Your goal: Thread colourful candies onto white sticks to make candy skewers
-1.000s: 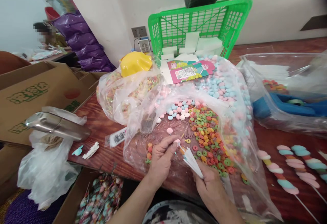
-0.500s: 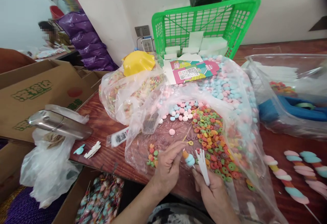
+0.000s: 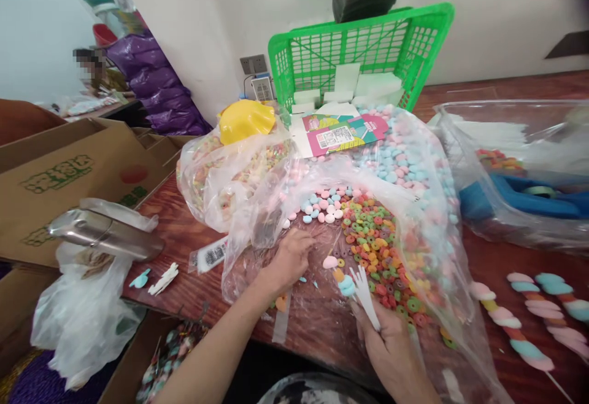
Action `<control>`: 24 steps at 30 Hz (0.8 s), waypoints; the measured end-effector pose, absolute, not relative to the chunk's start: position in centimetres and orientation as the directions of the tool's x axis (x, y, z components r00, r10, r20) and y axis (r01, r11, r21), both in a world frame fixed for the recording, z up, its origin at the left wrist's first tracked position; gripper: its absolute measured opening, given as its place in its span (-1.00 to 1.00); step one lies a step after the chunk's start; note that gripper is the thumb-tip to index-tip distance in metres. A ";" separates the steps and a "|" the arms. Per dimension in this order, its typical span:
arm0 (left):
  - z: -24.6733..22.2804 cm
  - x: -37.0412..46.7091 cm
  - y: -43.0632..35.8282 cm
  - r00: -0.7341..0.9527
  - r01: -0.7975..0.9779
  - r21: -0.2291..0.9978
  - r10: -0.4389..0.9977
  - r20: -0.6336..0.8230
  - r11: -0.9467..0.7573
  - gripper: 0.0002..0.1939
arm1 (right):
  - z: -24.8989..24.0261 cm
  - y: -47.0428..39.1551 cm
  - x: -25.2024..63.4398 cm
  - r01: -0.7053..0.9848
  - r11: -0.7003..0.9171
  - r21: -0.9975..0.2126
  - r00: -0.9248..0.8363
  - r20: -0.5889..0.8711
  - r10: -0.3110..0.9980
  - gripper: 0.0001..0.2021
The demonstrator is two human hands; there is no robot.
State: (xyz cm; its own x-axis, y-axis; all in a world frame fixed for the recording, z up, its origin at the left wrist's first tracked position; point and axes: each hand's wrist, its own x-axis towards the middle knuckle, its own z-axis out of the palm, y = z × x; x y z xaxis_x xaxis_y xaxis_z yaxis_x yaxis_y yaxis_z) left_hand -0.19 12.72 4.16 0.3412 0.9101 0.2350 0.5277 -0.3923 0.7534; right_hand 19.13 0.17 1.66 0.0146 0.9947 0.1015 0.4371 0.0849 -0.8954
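My right hand [image 3: 386,336] is closed around a fan of thin white paper sticks [image 3: 364,299]. It also grips a candy skewer [image 3: 346,285], which carries blue marshmallows and an orange piece. A pink marshmallow [image 3: 330,262] is at the skewer's far end. My left hand [image 3: 289,260] is apart from the skewer, low over the plastic sheet, fingers stretched towards a small pile of pink, blue and white marshmallows [image 3: 324,204]. Nothing shows in its fingers, though their undersides are hidden. Colourful ring candies [image 3: 377,238] lie heaped beyond my right hand.
Finished skewers [image 3: 515,324] lie at the right, near a clear bin [image 3: 506,232]. Behind are a bag of marshmallows [image 3: 427,158], a green basket [image 3: 359,42] and a yellow bowl [image 3: 246,121]. A steel flask [image 3: 108,235] lies left; a box of candy skewers [image 3: 170,355] stands below the table edge.
My left hand has moved away from the skewer's tip, leftwards and forward. A pink marshmallow now shows at the skewer's end. The loose pink marshmallow on the sheet is no longer visible in its old place.
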 end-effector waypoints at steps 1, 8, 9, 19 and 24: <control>4.4 0.0 12.4 0.275 0.463 0.828 0.939 0.205 -0.316 -0.83 | 1.7 0.1 19.1 0.446 0.095 -0.890 0.007 0.109 0.994 -0.62; 6.2 2.2 8.3 0.144 -0.125 0.984 0.984 -0.107 0.125 -0.79 | 1.7 0.0 19.1 0.491 0.124 -0.862 -0.011 0.137 0.991 -0.62; 6.0 2.4 7.9 0.112 -0.169 0.978 0.988 -0.106 0.124 -0.79 | 1.7 -0.1 19.1 0.483 0.121 -0.867 0.002 0.139 0.990 -0.63; 5.1 3.1 6.4 0.002 -0.436 0.881 0.979 -0.204 0.185 -0.75 | 1.8 -0.8 19.0 0.497 0.198 -0.845 -0.062 0.193 0.979 -0.69; 5.0 3.0 6.5 0.034 -0.440 0.869 0.971 -0.236 0.227 -0.74 | 1.4 -0.9 18.9 0.529 0.195 -0.826 -0.058 0.194 0.979 -0.69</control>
State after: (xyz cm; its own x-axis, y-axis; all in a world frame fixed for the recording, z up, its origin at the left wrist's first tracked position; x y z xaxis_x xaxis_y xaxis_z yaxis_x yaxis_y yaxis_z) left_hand 3.04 6.46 4.99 0.0344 0.9710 -0.2364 -0.4403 0.2271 0.8687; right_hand 18.95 -0.88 1.42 -0.0582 0.9793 0.1936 0.5293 0.1948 -0.8258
